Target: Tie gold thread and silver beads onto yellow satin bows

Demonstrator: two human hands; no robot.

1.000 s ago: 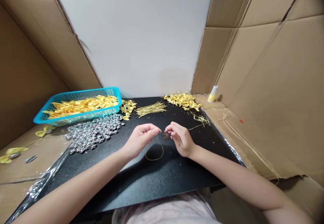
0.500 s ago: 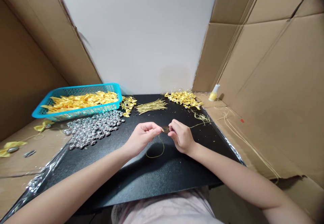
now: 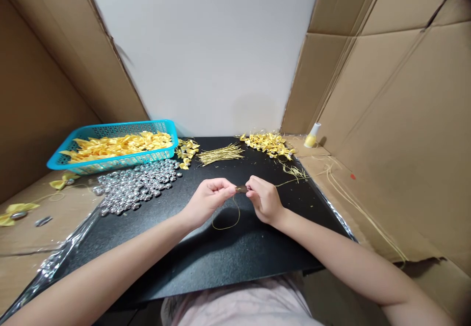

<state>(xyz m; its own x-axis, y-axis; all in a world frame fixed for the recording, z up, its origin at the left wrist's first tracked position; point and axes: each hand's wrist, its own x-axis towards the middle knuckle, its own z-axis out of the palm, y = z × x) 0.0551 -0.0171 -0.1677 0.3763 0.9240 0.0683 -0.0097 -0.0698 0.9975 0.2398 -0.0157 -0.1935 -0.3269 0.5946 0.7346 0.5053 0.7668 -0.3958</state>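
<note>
Low over the middle of the black tabletop (image 3: 206, 272), my two hands are close together. My left hand (image 3: 209, 199) pinches the yellow cord (image 3: 238, 214) between thumb and fingertips, and a loop of it hangs below. My right hand (image 3: 265, 199) is closed around a small brownish, flat-looking piece (image 3: 242, 189) that bridges the gap between the hands; its kind cannot be made out. From behind the right hand, cord runs off to the right. Beyond the hands lies a bundle of cut gold strands (image 3: 221, 154).
A turquoise basket (image 3: 110, 168) of yellow ribbon pieces stands at back left, with silver beads (image 3: 138, 186) heaped before it. Finished-looking yellow bows (image 3: 268, 144) lie at back right, near a cord spool (image 3: 312, 136). Cardboard walls (image 3: 397, 120) flank the table.
The brownish piece between my hands shows slightly more plainly. Both hands keep nearly the same place and grip; the hanging loop has shifted slightly.
</note>
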